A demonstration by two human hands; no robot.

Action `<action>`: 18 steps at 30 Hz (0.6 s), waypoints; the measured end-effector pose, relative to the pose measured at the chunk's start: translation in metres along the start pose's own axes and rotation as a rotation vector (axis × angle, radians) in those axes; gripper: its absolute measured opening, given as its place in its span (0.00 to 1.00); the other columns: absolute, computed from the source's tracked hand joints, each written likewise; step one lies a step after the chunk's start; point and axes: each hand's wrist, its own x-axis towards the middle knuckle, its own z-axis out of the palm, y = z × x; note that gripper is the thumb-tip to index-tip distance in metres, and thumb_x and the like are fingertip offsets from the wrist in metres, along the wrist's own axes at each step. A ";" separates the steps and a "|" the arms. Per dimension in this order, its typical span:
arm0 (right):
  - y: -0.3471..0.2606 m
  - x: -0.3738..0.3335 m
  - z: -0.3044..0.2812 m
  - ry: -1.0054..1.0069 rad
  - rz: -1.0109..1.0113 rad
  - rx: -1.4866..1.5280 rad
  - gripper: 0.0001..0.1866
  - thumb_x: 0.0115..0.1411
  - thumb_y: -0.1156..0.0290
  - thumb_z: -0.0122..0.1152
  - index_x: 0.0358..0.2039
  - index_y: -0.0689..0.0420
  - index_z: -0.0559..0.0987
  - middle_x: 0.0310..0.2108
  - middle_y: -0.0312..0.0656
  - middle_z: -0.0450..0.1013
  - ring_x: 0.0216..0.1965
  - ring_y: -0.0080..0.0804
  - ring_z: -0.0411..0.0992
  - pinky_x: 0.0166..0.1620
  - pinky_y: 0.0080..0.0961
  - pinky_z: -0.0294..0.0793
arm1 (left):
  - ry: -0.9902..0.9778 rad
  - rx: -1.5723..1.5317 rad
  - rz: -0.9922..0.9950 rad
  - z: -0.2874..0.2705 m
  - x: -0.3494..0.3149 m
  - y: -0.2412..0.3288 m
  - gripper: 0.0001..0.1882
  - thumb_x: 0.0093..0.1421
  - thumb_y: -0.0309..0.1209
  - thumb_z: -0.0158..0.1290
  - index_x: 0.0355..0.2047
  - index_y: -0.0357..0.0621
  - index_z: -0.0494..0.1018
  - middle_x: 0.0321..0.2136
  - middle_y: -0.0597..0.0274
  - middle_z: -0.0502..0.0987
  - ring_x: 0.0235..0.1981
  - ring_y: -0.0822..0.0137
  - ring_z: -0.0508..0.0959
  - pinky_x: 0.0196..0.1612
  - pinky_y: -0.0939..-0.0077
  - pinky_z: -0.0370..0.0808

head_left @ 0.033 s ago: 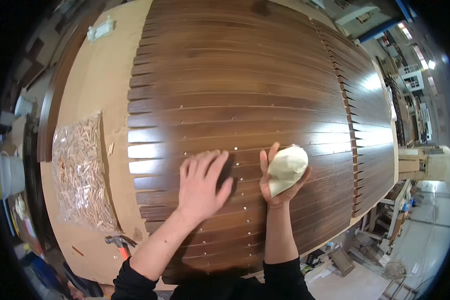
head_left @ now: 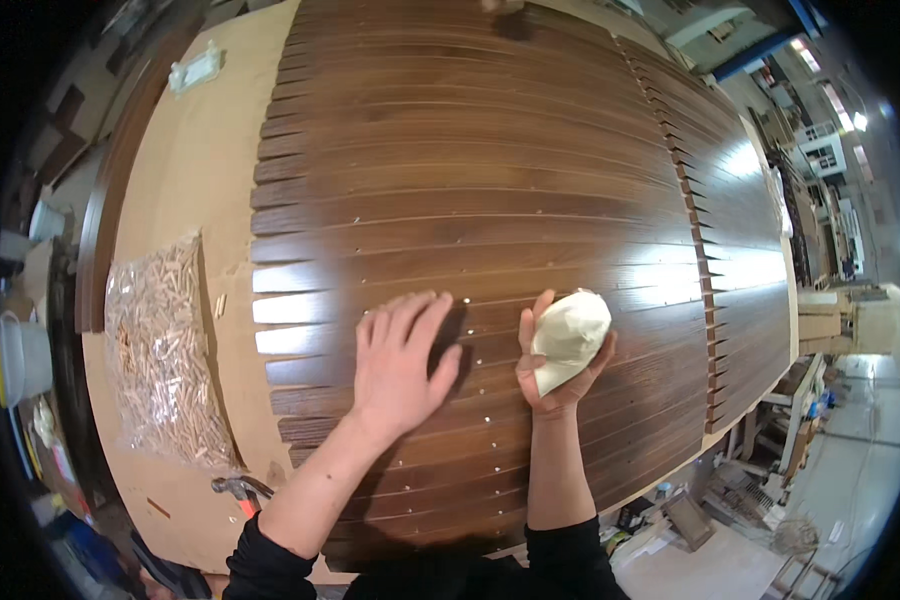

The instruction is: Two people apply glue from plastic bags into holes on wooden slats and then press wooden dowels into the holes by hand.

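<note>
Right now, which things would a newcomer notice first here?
Dark brown slats laid side by side fill the middle. The right hand holds a cream-coloured pouch over them. To the left, a clear bag of small wooden pegs lies on a tan board.

Under the left hand [head_left: 402, 362], slats [head_left: 450, 150] are showing dark brown with streaky grain and small white specks [head_left: 467, 301], while the bundle [head_left: 573, 332] in the right hand [head_left: 550, 396] is looking pale cream. Left of the left hand, pegs [head_left: 175, 395] are showing light tan through a clear bag [head_left: 160, 300] on a beige board [head_left: 195, 150]. Nearer the body than that hand, a hammer handle [head_left: 248, 507] is showing orange-red and the sleeves [head_left: 572, 560] are showing black.
</note>
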 end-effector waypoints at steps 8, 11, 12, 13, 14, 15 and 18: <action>-0.009 0.008 -0.005 -0.136 0.096 0.069 0.29 0.64 0.40 0.60 0.64 0.32 0.73 0.59 0.40 0.72 0.51 0.45 0.78 0.29 0.25 0.77 | -0.117 -0.345 0.106 -0.007 0.056 0.032 0.15 0.62 0.29 0.61 0.49 0.44 0.80 0.45 0.55 0.82 0.50 0.52 0.79 0.54 0.59 0.74; -0.008 0.006 -0.003 -0.061 0.039 0.050 0.33 0.64 0.36 0.57 0.62 0.41 0.73 0.56 0.42 0.74 0.46 0.42 0.79 0.25 0.24 0.77 | -0.182 -0.344 0.184 -0.009 0.067 0.055 0.12 0.63 0.29 0.61 0.47 0.44 0.80 0.43 0.57 0.83 0.47 0.53 0.81 0.51 0.60 0.76; -0.009 0.005 -0.002 0.004 0.022 0.037 0.34 0.62 0.35 0.58 0.61 0.44 0.72 0.54 0.43 0.74 0.43 0.41 0.79 0.22 0.23 0.76 | -0.214 -0.353 0.216 -0.011 0.071 0.062 0.12 0.63 0.29 0.61 0.47 0.45 0.80 0.42 0.58 0.83 0.47 0.54 0.81 0.50 0.60 0.76; -0.010 0.004 0.001 0.019 0.016 0.007 0.36 0.62 0.35 0.59 0.61 0.47 0.72 0.52 0.40 0.75 0.43 0.37 0.79 0.21 0.24 0.75 | -0.253 -0.351 0.235 -0.016 0.076 0.072 0.11 0.64 0.29 0.60 0.47 0.46 0.81 0.42 0.59 0.83 0.46 0.54 0.81 0.49 0.61 0.76; -0.010 0.003 0.002 0.012 0.008 0.014 0.36 0.62 0.35 0.59 0.61 0.47 0.72 0.52 0.40 0.75 0.43 0.37 0.79 0.21 0.24 0.75 | -0.258 -0.344 0.245 -0.017 0.081 0.075 0.11 0.64 0.29 0.60 0.47 0.46 0.81 0.42 0.59 0.83 0.46 0.54 0.81 0.49 0.61 0.76; -0.010 0.002 0.002 0.062 0.009 0.025 0.36 0.61 0.35 0.59 0.61 0.47 0.73 0.51 0.39 0.76 0.42 0.34 0.79 0.21 0.23 0.75 | -0.296 -0.351 0.270 -0.017 0.085 0.079 0.11 0.65 0.29 0.59 0.47 0.47 0.81 0.42 0.59 0.84 0.45 0.54 0.82 0.49 0.61 0.76; -0.008 0.002 -0.002 0.091 0.030 0.060 0.36 0.61 0.35 0.60 0.60 0.46 0.73 0.49 0.36 0.77 0.41 0.31 0.79 0.21 0.23 0.75 | -0.377 -0.338 0.331 -0.022 0.100 0.085 0.11 0.65 0.28 0.59 0.47 0.47 0.81 0.41 0.59 0.84 0.43 0.54 0.83 0.47 0.60 0.77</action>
